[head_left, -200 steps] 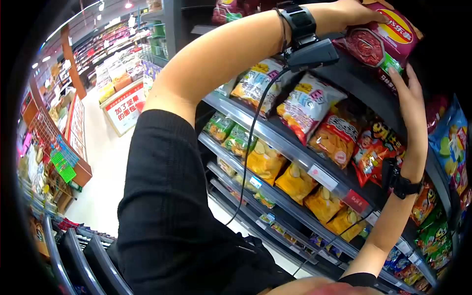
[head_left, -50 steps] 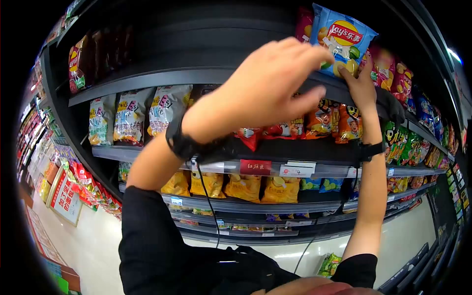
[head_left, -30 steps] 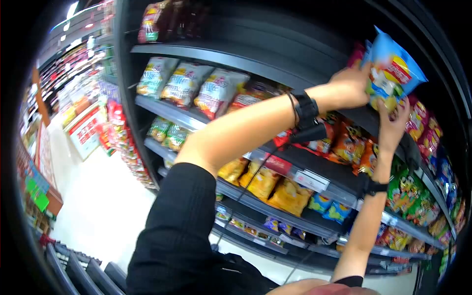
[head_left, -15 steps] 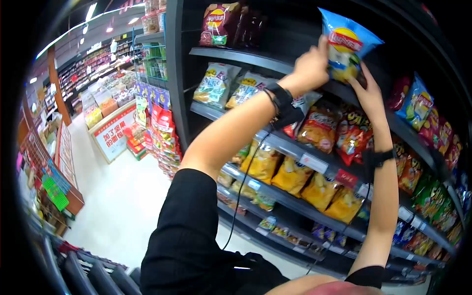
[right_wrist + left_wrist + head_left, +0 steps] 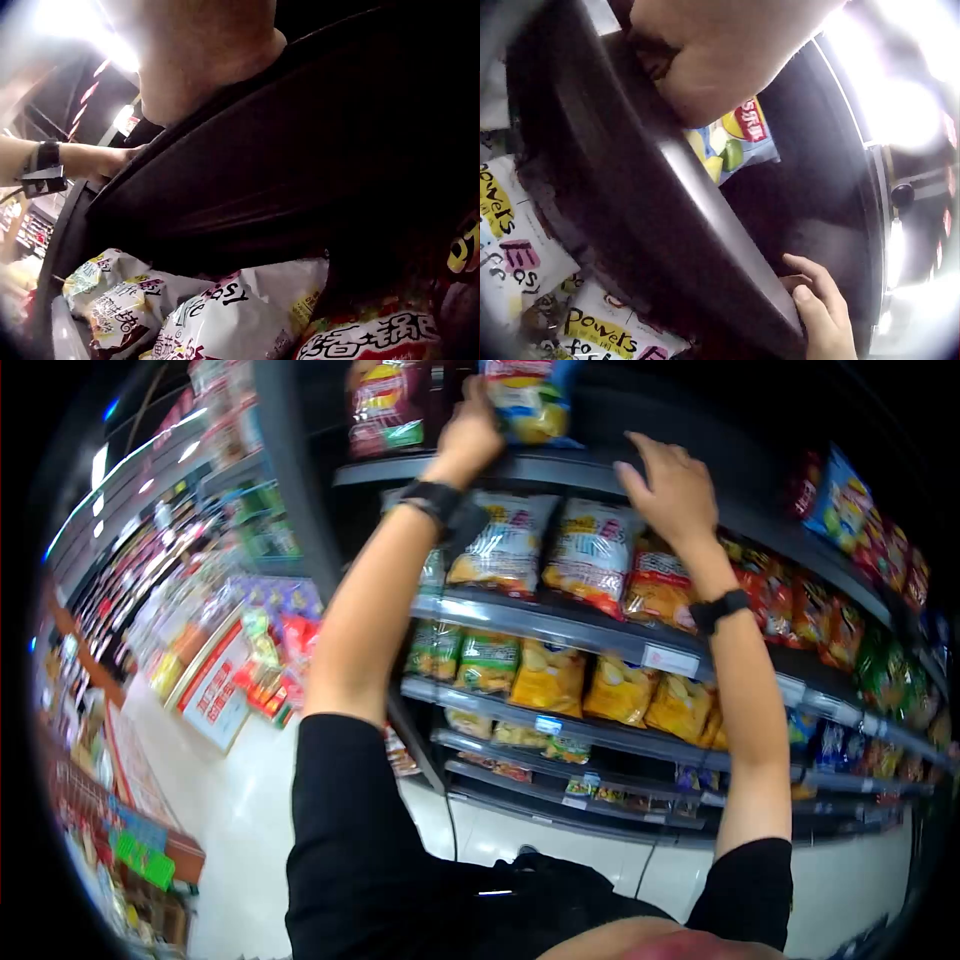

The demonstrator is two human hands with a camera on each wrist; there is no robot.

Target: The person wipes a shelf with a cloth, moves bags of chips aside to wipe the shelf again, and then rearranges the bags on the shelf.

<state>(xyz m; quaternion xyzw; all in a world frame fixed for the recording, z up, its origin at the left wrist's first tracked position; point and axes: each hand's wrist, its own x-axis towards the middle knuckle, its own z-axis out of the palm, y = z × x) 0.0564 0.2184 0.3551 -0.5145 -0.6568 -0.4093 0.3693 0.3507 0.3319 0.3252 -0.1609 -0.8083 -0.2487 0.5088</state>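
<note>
On the top shelf (image 5: 590, 472), a blue bag of potato chips (image 5: 535, 405) stands beside a maroon chip bag (image 5: 388, 410). My left hand (image 5: 470, 440) grips the blue bag's left side. In the left wrist view that hand (image 5: 712, 52) covers part of the blue bag (image 5: 739, 139), with the fingers curled. To the right, my right hand (image 5: 675, 490) holds nothing. Its fingers are spread near the front edge of the top shelf, and the left wrist view shows the right hand (image 5: 825, 311) at that edge too.
White snack bags (image 5: 590, 555) and red-orange snack bags (image 5: 660, 585) line the shelf below. Yellow bags (image 5: 620, 690) sit lower. Another blue chip bag (image 5: 843, 500) stands further right on the top shelf. A sign board (image 5: 215, 690) stands on the floor at left.
The blue chip bag, held between both hands half a second ago, has moved left to beside the maroon bag. My right hand has let go and the view has turned.
</note>
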